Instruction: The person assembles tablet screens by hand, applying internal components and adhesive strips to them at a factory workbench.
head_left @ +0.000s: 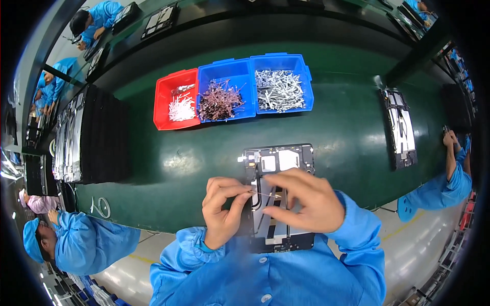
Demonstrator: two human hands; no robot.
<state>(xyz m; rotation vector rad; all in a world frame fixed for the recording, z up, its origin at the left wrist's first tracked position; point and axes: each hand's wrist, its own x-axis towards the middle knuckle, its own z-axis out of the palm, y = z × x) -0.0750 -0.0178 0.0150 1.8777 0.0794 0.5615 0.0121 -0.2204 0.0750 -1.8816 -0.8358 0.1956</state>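
My left hand (223,208) pinches one end of a thin wire (264,194) between thumb and fingertips. The wire stretches rightward over an opened tablet (298,239), which lies on the green bench right in front of me with its inner parts facing up. Over the tablet's right side hovers my right hand (311,201), thumb and fingers apart around the wire's small yellowish free end. No contact between that hand and the wire can be made out. Both hands hide part of the tablet's middle.
Beyond the tablet stand a red bin (162,102) of white pieces, a blue bin (247,92) of reddish-brown wires and another blue bin (307,86) of silvery strips. Stacked tablets (92,135) rise at left. Another opened tablet (400,127) lies right. Co-workers sit on both sides.
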